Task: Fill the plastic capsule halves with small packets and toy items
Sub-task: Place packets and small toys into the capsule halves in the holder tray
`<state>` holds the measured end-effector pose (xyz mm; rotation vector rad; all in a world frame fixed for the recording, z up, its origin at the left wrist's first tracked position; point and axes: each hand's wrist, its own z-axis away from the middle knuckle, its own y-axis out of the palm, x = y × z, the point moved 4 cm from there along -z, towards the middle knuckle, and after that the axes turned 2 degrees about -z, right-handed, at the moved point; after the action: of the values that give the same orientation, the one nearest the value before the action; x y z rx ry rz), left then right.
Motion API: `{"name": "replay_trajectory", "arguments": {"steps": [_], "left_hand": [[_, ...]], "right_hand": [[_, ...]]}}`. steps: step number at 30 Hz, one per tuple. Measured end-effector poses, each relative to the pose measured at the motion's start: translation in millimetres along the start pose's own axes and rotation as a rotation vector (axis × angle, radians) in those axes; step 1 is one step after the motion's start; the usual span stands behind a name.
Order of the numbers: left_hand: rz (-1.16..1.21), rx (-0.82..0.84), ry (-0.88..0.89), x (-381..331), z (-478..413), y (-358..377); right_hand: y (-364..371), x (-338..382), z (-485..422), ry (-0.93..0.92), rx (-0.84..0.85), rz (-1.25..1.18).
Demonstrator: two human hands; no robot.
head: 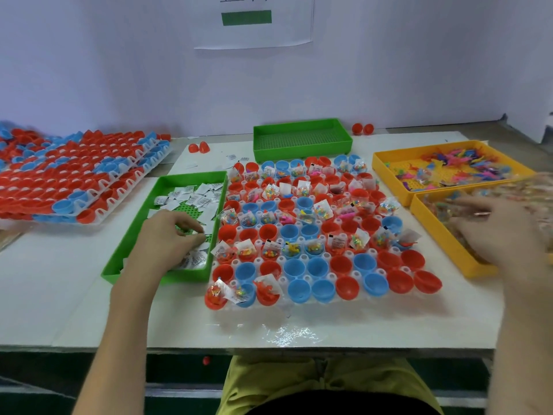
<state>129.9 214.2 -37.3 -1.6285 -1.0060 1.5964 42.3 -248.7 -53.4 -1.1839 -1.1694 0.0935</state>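
White tabletop [74,265] carries capsule halves [288,231], red and blue, in 1 clear rack at centre, many filled. In the green tray [127,235] I see my left hand [167,238] pinching a white packet [198,234]. My right hand [496,232] is blurred over the yellow tray [437,235], grip unclear.

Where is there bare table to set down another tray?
Bare: the near-left table, between the green packet tray and the table's front edge; also the strip before the capsule tray. Crowded: stacked trays far left, yellow trays right.
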Motion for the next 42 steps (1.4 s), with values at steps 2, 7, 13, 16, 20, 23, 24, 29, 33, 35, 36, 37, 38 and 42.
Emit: {"name": "replay_trajectory", "arguments": {"steps": [2,7,13,16,20,23,24,29,33,35,36,37,38,42], "left_hand": [[0.042,-0.039,-0.023,1,1,0],[0.086,-0.099,-0.033,1,4,0],[0.201,-0.454,-0.001,1,12,-12],[0.241,-0.549,0.012,2,13,-15],[0.333,-0.591,0.055,-3,18,-19],[0.451,-0.596,0.111,-12,25,-24],[0.493,-0.592,0.125,-15,28,-26],[1.004,-0.409,0.149,-37,45,-39],[1.290,-0.359,0.300,-73,68,-47],[1.377,-0.348,0.350,-93,79,-45],[1.409,-0.336,0.356,-102,84,-43],[1.428,-0.317,0.354,-110,88,-39],[1.430,-0.292,0.353,-118,92,-34],[1.378,-0.207,0.312,-135,102,-14]], "right_hand": [[-1,5,4,-0.028,-0.043,-0.022],[-6,7,12,-0.046,-0.202,-0.145],[-6,8,10,-0.054,-0.231,-0.179],[-5,5,5,-0.030,-0.197,-0.109],[-6,5,2,-0.010,-0.187,-0.107],[-7,7,4,-0.043,-0.197,-0.139],[-7,8,5,-0.052,-0.215,-0.170],[-11,11,13,-0.092,-0.334,-0.372],[-10,10,14,-0.075,-0.353,-0.439],[-10,8,12,-0.054,-0.358,-0.480],[-10,8,11,-0.056,-0.361,-0.478],[-9,7,10,-0.063,-0.366,-0.467],[-9,7,9,-0.069,-0.372,-0.459],[-11,5,7,-0.080,-0.431,-0.462]]}}
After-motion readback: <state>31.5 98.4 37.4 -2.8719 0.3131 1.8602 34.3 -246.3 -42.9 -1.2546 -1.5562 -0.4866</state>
